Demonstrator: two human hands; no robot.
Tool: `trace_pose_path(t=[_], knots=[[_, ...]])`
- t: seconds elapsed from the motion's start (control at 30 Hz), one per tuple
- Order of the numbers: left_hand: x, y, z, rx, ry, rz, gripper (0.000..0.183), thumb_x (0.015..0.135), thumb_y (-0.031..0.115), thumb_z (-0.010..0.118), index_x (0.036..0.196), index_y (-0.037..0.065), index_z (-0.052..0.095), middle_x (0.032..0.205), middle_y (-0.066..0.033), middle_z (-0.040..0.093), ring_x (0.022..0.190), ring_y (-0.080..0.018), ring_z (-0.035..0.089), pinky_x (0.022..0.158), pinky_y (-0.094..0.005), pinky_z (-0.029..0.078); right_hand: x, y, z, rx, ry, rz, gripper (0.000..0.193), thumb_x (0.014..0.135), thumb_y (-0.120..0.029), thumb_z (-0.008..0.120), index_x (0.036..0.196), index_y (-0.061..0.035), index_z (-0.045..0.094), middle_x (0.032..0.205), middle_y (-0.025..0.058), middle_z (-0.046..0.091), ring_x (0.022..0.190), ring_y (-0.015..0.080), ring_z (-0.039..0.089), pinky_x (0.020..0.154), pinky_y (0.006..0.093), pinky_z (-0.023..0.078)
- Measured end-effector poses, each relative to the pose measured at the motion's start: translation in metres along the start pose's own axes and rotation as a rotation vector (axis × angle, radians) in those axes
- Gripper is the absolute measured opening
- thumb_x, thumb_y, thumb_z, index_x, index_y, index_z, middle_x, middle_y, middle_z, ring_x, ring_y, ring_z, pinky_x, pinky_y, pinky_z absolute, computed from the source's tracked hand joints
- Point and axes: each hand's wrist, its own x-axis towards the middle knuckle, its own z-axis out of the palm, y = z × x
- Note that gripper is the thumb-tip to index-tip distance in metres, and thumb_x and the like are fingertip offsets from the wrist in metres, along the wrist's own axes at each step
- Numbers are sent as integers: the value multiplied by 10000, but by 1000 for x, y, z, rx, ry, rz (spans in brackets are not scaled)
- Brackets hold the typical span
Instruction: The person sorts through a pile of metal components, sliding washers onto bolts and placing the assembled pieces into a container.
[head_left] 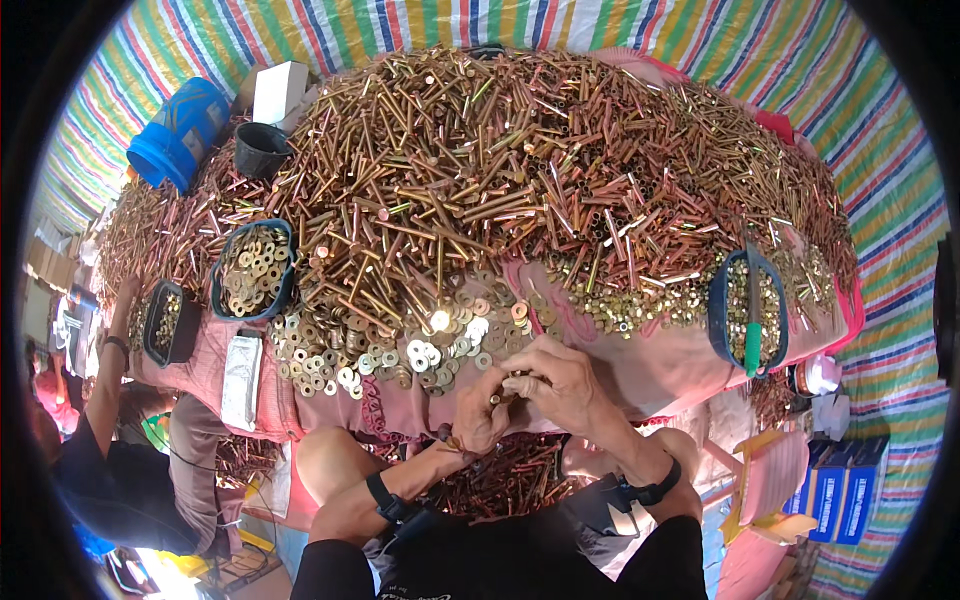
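Note:
My two hands meet over the near edge of the cloth-covered work surface. My left hand [482, 412] is closed around a brass-coloured bolt [495, 399], its round end showing between the fingers. Pressed against it from the right, my right hand [556, 382] has bent, pinched fingers; what they grip is hidden. Just beyond the hands lie loose flat washers [425, 355], some brass-coloured and some silvery. Small nuts [625, 315] are spread farther right. Behind both rises a large heap of brass-coloured bolts and tubes [480, 170].
Left stand a tub of washers [252, 318], a dark tub of nuts [170, 358], a black cup [262, 150] and a blue bucket [180, 135]. A green-handled tool [753, 345] lies across the right tub [718, 320]. Another person's arm [108, 385] reaches in at left. More bolts [500, 480] lie below my hands.

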Motion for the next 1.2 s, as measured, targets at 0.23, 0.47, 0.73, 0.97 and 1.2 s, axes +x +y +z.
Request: trace_pose_path(t=[0.23,0.47,0.73,0.97,1.2], knots=[[0,0,4,-59,34,26,249,951,46,554,1197,56,591,869,-182,672,713,-310,686,659,-372,526,-5,-8,7,-6,79,109,214,826,-74,797,991,-19,672,875,81,675,683,115,649,594,280,510],[6,1,5,-108,-25,-81,226,1003,94,569,1222,70,623,870,-162,681,711,-264,675,656,-363,518,-17,33,-11,132,179,357,190,886,-149,767,977,-18,663,837,49,703,690,142,673,564,303,526],[16,4,8,-412,137,-330,233,1062,133,495,1198,-5,625,947,-90,737,848,-143,681,758,-280,547,14,78,-27,-75,13,518,191,930,-160,639,1020,-6,707,840,173,734,699,285,723,667,422,565],[8,-5,8,-336,176,-272,247,1047,138,502,1219,14,629,973,-94,721,830,-128,656,763,-281,537,67,93,-25,-631,156,428,265,921,-141,586,1120,-9,700,869,304,676,818,443,689,774,499,546],[7,-5,4,-190,158,-232,242,1009,120,543,1204,33,658,908,-113,704,736,-167,626,709,-312,518,60,94,-20,-861,12,286,232,957,-154,522,908,10,680,695,259,645,662,426,670,602,528,507]])
